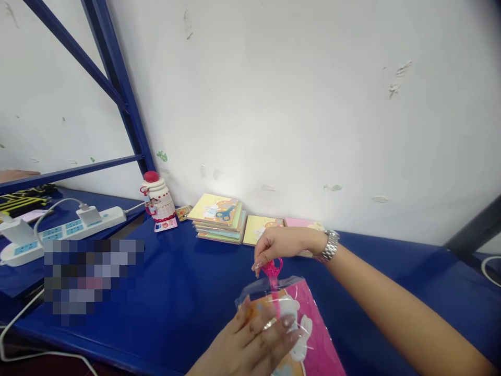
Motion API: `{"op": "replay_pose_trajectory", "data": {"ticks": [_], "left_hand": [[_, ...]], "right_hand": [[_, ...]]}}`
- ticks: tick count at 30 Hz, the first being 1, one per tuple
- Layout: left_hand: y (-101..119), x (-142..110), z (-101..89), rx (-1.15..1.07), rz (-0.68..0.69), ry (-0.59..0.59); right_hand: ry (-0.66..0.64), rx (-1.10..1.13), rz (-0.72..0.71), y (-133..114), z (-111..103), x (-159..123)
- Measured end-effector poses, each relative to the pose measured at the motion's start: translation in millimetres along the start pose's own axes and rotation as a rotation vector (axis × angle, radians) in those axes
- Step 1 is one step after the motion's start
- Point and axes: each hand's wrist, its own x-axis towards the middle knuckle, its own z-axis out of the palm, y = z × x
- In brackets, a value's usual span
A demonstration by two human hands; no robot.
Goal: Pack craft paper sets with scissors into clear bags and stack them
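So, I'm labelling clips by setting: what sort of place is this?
Probably a shared indoor workspace: a blue desk, a power strip with chargers plugged in, and, at the left edge, what looks like another person's hand.

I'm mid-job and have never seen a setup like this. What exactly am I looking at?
There's no machine here: these are a person's bare hands, seen in one picture from a camera on their head, looking forward and down.

The right hand, with a silver watch at the wrist, pinches the handles of some pink scissors. Their lower part shows through the clear film of a pink and orange packet. The left hand lies over that packet; whether it grips it, I can't tell.

On the blue table, towards the wall, are a stack of booklets, a red-topped bottle and, at far left, a white power strip.
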Motion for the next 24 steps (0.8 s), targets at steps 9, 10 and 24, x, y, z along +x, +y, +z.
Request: {"op": "replay_pose_trajectory", "data": {"ticks": [9,10,24], "left_hand": [[-12,-24,18.9,0.187,-0.009,0.219],[-12,-25,18.8,0.224,0.015,0.232],[-12,0,22.5,0.797,0.290,0.585]], "right_hand": [[0.223,0.012,0.070,-15,24,2],[0.235,0.024,0.067,-15,23,1],[0.330,-0.005,0.198,-25,52,0]]}}
